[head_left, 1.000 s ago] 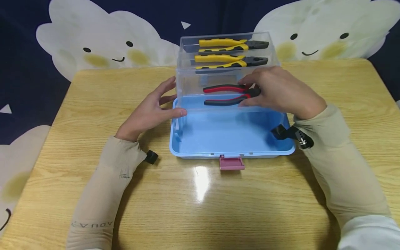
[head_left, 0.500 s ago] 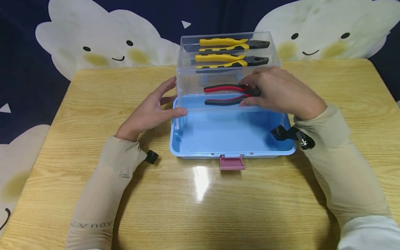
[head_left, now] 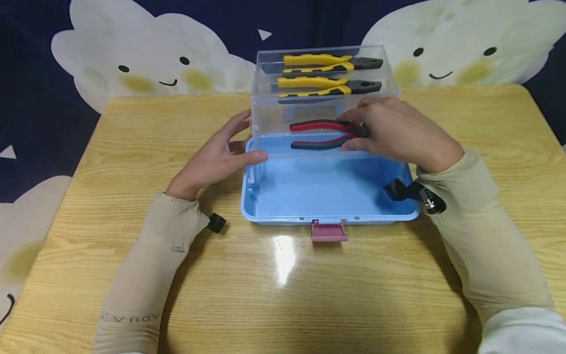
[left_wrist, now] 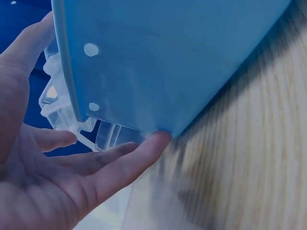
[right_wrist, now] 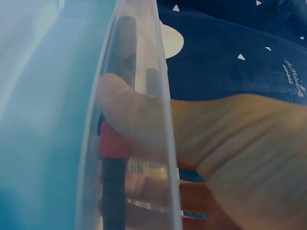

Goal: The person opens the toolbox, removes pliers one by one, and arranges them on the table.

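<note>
My right hand (head_left: 400,129) reaches into the lowest clear tray (head_left: 269,115) and pinches red-and-black pliers (head_left: 318,126) near their head; the handles point left. In the right wrist view, the thumb shows through the tray wall beside the pliers' red part (right_wrist: 115,142). The tray overhangs the back of a blue toolbox (head_left: 283,218). At the toolbox's left end is my left hand (head_left: 214,160), fingers spread and nearly straight, thumb lying over the tray's corner. In the left wrist view, a fingertip meets the lower corner of the blue end wall (left_wrist: 158,76).
Two yellow-and-black pliers (head_left: 311,82) lie in the upper clear trays (head_left: 265,64), heads to the right. A pink latch (head_left: 329,232) hangs down at the toolbox's front. The toolbox stands on a wooden table (head_left: 283,305), with a dark cloud-patterned cloth (head_left: 318,24) behind it.
</note>
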The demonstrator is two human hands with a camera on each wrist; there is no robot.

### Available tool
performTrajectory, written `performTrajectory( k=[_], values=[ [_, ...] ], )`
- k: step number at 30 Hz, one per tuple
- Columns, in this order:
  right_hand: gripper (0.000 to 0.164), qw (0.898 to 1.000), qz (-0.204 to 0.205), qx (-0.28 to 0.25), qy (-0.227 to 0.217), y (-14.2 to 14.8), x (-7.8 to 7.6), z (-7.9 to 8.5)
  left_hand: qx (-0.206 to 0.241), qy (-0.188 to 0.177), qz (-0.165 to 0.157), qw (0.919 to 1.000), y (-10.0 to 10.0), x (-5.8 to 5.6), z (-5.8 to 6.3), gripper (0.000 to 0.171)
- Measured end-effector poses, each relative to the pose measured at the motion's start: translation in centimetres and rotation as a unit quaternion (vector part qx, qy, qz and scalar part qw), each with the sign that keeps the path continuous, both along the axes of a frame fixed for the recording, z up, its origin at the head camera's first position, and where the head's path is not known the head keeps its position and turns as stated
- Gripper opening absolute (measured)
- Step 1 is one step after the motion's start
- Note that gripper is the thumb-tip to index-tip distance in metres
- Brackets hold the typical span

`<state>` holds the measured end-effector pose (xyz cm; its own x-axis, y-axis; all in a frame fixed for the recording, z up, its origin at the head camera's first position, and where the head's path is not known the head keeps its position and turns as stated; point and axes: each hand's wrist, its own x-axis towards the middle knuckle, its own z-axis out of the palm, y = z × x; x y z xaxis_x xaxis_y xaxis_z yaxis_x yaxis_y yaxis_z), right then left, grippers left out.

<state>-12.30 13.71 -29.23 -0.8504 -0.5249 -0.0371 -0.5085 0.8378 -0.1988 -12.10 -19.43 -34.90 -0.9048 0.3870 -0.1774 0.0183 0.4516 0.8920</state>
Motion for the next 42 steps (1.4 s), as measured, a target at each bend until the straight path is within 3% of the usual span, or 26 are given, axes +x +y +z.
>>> performTrajectory(
  k=[8,14,28,36,42],
  values=[
    [0.058,1.000,-0.002,0.012,-0.002,-0.29,0.17,0.07,0.014,-0.006,0.001,0.9999,-0.08,0.06,0.37,0.096],
    [0.059,1.000,-0.008,0.010,-0.004,-0.23,0.17,0.06,-0.003,-0.007,0.007,0.9999,-0.07,0.09,0.54,0.098],
    [0.059,0.999,-0.024,0.031,-0.024,-0.18,0.21,0.24,0.012,-0.022,-0.007,0.9997,-0.06,0.10,0.86,0.091],
    [0.057,0.999,-0.019,0.033,-0.004,-0.48,0.47,0.20,-0.001,-0.017,0.004,0.9999,-0.18,0.15,0.74,0.092],
    [0.057,0.999,-0.005,0.019,0.040,-0.58,0.88,0.06,0.000,-0.022,0.005,0.9997,-0.12,0.24,0.62,0.092]
  ],
)
